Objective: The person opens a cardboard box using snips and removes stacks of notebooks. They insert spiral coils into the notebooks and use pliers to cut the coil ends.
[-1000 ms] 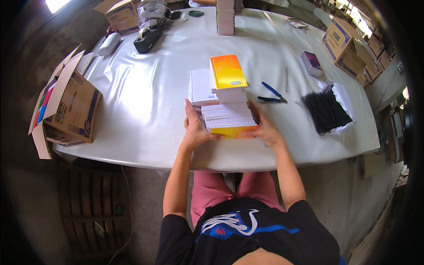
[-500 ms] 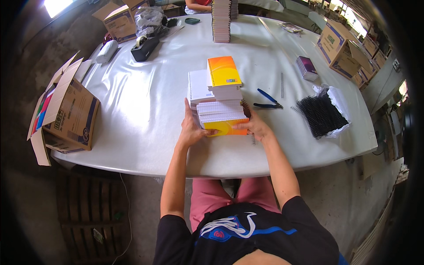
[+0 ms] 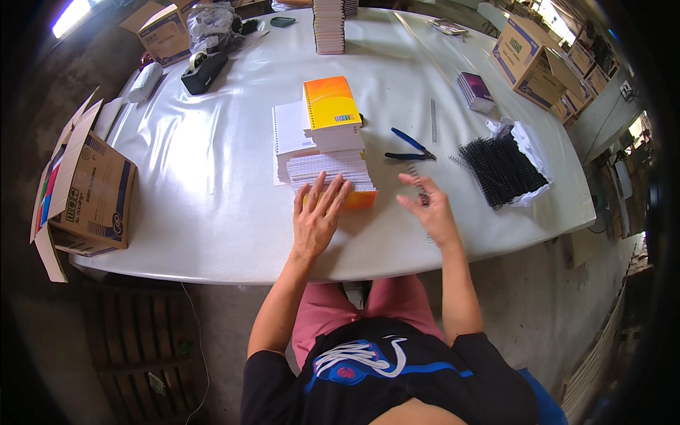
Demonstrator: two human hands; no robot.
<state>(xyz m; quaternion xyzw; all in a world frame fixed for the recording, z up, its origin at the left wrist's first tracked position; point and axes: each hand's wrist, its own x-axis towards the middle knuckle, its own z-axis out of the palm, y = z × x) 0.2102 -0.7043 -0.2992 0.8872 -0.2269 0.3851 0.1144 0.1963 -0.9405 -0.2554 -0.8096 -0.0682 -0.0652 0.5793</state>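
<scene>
Two bare hands: over the near part of the white-covered tabletop (image 3: pixel 219 251), apart from each other.
Left hand (image 3: pixel 316 221): palm down, fingers slightly spread, laid on the near end of the near notebook stack; clamped on nothing.
Right hand (image 3: pixel 435 216): to the right of that stack and not touching it; fingers bent beside a dark wire coil (image 3: pixel 416 183); whether they grip the coil cannot be told.
Near notebook stack (image 3: pixel 329 168): middle of the tabletop; white page edges showing, orange-yellow cover on the near side, partly hidden by the left hand.
Left carton (image 3: pixel 95 191): brown, flaps open, coloured items inside, at the left edge.
Black coil bundle (image 3: pixel 499 173): right side, on white wrapping.
Pliers (image 3: pixel 411 145): blue handles spread, pointing left; between the stacks and the bundle.
White-page stack (image 3: pixel 290 127): just left of the covered stack.
Covered stack (image 3: pixel 329 103): beyond the near notebook stack, orange-yellow cover uppermost.
Loose coil (image 3: pixel 433 120): lying straight, farther than the pliers.
Purple notebooks (image 3: pixel 475 92): piled, far right.
Tape dispenser (image 3: pixel 204 73): black, far left.
Right carton (image 3: pixel 524 60): brown, far right.
Tall notebook stack (image 3: pixel 329 28): upright, near the far edge.
</scene>
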